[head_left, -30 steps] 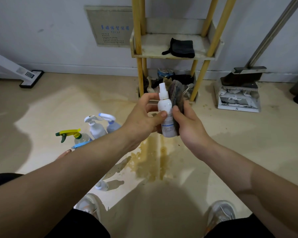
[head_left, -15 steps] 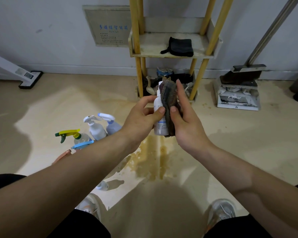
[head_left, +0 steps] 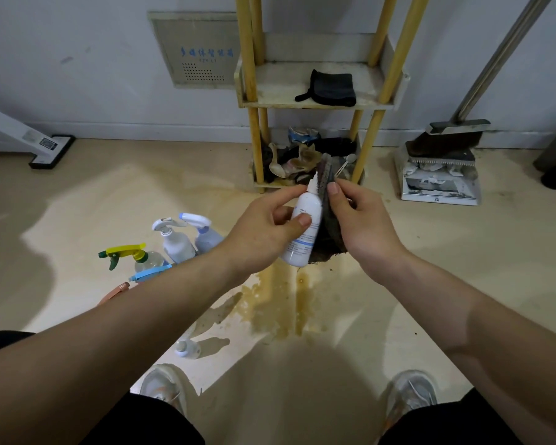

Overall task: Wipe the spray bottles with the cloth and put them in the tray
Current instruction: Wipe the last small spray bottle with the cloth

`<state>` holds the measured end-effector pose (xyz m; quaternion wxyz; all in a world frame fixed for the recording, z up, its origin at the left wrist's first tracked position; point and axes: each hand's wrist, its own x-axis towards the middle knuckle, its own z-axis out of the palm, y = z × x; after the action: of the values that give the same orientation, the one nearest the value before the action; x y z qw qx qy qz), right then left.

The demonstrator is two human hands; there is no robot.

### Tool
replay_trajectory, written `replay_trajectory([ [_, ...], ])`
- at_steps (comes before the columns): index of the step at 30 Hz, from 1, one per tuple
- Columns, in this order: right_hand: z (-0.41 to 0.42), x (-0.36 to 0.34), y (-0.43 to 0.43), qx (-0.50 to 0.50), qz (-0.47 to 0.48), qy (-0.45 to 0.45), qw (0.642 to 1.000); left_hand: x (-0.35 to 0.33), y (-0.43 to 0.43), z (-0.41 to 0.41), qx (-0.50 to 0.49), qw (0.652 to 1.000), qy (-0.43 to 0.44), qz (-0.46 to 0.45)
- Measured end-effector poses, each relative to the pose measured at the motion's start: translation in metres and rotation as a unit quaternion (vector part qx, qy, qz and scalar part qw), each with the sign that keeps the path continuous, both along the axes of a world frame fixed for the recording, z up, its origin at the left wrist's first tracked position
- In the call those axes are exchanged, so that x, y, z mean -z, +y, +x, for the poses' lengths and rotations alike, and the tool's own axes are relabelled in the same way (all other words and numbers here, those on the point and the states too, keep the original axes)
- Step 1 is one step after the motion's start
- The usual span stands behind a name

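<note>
At the bottom edge of the frame two pale shoes (head_left: 161, 383) are seen on the floor. A small capped bottle (head_left: 187, 348) stands just above the left one, and a brown stain (head_left: 286, 300) runs up the middle.

In the centre of the frame a white spray bottle (head_left: 304, 232) is held up off the floor, tilted with its nozzle away. The left hand (head_left: 264, 232) is curled round its body, with the thumb laid on the label. A dark cloth (head_left: 329, 226) is gripped in the right hand (head_left: 363, 226), pinched under the thumb and pressed against the bottle's right side up to the nozzle. The step in hand is judged to be the wiping of this bottle.

At left of centre a cluster of trigger bottles (head_left: 172, 239) stands on the floor. Below it a pinkish rim (head_left: 114, 292) shows past the left forearm. It may be the tray, but too little is seen to tell, or to tell whether the cluster stands in it.

For the next move the bottle would need to be turned in the left hand so that the covered side is reached. It would then be carried down and left to the tray and set upright clear of the trigger heads.

At the top of the frame a yellow-posted shelf (head_left: 315, 101) stands against the wall, with a black cloth (head_left: 329, 88) lying on it.
</note>
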<state>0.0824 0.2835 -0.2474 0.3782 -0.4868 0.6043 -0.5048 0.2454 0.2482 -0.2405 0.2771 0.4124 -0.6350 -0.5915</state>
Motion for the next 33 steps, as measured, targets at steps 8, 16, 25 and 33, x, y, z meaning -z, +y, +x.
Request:
replay_trajectory([
  [8,-0.014,-0.008,-0.001,-0.099,0.031,-0.031,0.994,-0.004,-0.009,0.016,0.086,0.985,0.088,0.117],
  [16,0.012,0.002,0.003,-0.018,0.059,-0.082,0.995,-0.002,0.004,0.001,-0.066,0.996,-0.012,-0.066],
  [25,0.03,0.01,0.011,-0.014,0.066,-0.149,0.987,0.007,0.002,-0.007,-0.144,0.986,-0.022,-0.081],
  [33,0.025,0.007,0.005,0.008,0.067,-0.153,0.986,0.004,-0.007,-0.001,-0.06,0.995,0.033,0.078],
])
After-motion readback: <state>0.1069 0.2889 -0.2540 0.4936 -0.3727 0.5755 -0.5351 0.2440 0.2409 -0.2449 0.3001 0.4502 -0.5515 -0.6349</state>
